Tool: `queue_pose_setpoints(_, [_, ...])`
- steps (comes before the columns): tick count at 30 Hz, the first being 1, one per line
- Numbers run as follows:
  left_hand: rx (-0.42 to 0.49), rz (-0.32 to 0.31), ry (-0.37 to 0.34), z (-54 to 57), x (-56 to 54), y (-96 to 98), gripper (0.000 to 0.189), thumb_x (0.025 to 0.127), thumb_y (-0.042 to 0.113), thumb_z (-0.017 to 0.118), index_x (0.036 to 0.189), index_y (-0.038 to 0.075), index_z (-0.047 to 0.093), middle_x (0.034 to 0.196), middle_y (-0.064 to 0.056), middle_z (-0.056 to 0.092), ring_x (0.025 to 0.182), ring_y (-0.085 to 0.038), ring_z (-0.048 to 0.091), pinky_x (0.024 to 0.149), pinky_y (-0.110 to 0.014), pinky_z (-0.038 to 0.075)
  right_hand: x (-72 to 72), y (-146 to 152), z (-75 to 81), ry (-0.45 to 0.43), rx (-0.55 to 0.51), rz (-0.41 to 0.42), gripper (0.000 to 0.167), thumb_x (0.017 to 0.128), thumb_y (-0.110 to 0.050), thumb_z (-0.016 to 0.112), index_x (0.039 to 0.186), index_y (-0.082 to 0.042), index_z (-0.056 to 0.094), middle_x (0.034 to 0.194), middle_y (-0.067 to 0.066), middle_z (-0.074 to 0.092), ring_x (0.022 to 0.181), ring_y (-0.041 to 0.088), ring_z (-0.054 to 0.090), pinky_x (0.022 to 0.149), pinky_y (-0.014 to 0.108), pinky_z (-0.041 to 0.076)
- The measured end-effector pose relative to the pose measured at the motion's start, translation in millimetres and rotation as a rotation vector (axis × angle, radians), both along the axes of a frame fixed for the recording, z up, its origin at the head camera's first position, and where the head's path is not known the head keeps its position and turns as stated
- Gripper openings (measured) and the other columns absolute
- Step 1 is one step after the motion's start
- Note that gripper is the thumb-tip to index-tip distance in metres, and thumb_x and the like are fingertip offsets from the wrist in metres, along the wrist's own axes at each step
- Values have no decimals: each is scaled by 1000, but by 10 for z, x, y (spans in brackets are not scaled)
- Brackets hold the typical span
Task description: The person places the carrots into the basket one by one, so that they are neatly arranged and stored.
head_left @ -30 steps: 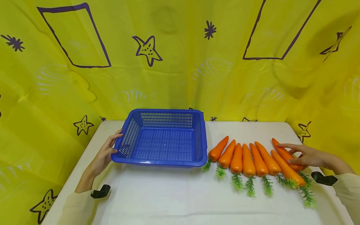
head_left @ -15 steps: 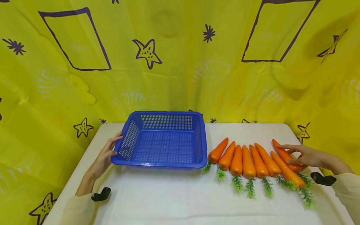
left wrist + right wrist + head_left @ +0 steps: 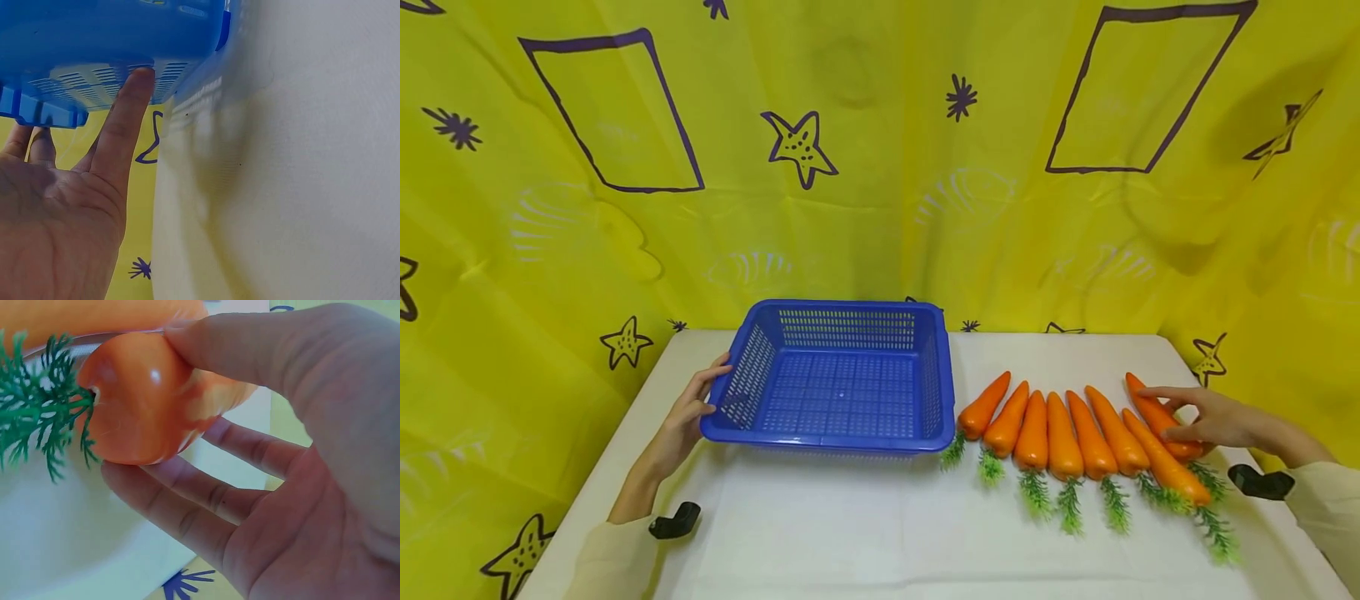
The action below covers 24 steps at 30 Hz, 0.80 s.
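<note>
I am holding the carrot [image 3: 125,400] at the right end of the row, at the right of the head view; my right hand [image 3: 1225,418] is clamping its thick end between thumb and curling fingers. I cannot tell whether it is resting on the desk [image 3: 805,517] or hanging just above. Over the last second hardly anything is changing beyond a slight tilt of the view, so I am judging the grip to be settling. The skin is looking smooth, glossy and plastic-like, tapering to a narrow tip; feathery leaves [image 3: 53,409] are spreading from the blunt end. Seven other carrots [image 3: 1063,437] are fanning out toward mid-frame. Left of centre, a blue basket [image 3: 827,440] is showing slotted walls and a gridded floor. My left hand [image 3: 681,421] is touching its left side, thumb straight; the fingers are partly hiding, so I cannot tell whether they are curling. Behind, a creased yellow curtain [image 3: 865,233] is hanging.
</note>
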<state>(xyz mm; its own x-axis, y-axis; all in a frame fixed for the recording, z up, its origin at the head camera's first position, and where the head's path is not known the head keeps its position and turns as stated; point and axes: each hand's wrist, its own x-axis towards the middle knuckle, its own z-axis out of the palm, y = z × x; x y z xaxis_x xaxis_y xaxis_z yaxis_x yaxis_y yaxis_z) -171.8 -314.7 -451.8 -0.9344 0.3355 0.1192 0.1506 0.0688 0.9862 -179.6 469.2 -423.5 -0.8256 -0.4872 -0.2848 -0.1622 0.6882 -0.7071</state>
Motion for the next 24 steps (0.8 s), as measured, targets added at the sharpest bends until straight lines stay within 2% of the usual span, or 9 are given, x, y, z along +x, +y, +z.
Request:
queue_pose_setpoints(6, [1, 7, -4, -8, -9, -1, 61, 97, 5, 28, 158, 10, 31, 173, 2, 5, 155, -35, 4, 104, -24, 40, -6, -49, 141, 52, 40, -23, 76, 96, -10, 71, 140, -64, 40, 119, 43, 49, 61, 13, 59, 56, 31, 55])
queue_pose_setpoints(12, [-8, 21, 0, -4, -14, 1, 61, 97, 4, 28, 157, 10, 33, 173, 0, 5, 156, -38, 1, 104, -23, 40, -49, -87, 356, 131, 42, 19, 83, 96, -4, 68, 139, -67, 35, 120, 49, 44, 61, 14, 63, 56, 31, 57])
queue_pose_setpoints(15, [-8, 30, -1, -5, -13, 6, 60, 97, 4, 29, 157, 11, 34, 173, 0, 6, 155, -38, 4, 103, -22, 40, -55, -140, 503, 160, 41, 7, 83, 96, -2, 68, 143, -63, 36, 122, 48, 43, 64, 14, 64, 57, 31, 57])
queue_pose_setpoints(21, [-13, 45, 0, -10, -6, 19, 60, 98, 4, 28, 156, 11, 35, 173, 0, 8, 154, -39, 6, 103, -20, 41, -91, -236, 756, 236, 47, -2, 75, 95, 0, 68, 154, -40, 43, 127, 43, 44, 77, 6, 66, 61, 30, 57])
queue_pose_setpoints(24, [-15, 48, 5, -13, -1, 24, 59, 98, 4, 27, 156, 11, 34, 173, 0, 8, 155, -39, 5, 103, -20, 41, -113, -280, 869, 216, 49, -19, 72, 97, -2, 67, 157, -30, 40, 133, 43, 41, 83, 6, 69, 64, 31, 59])
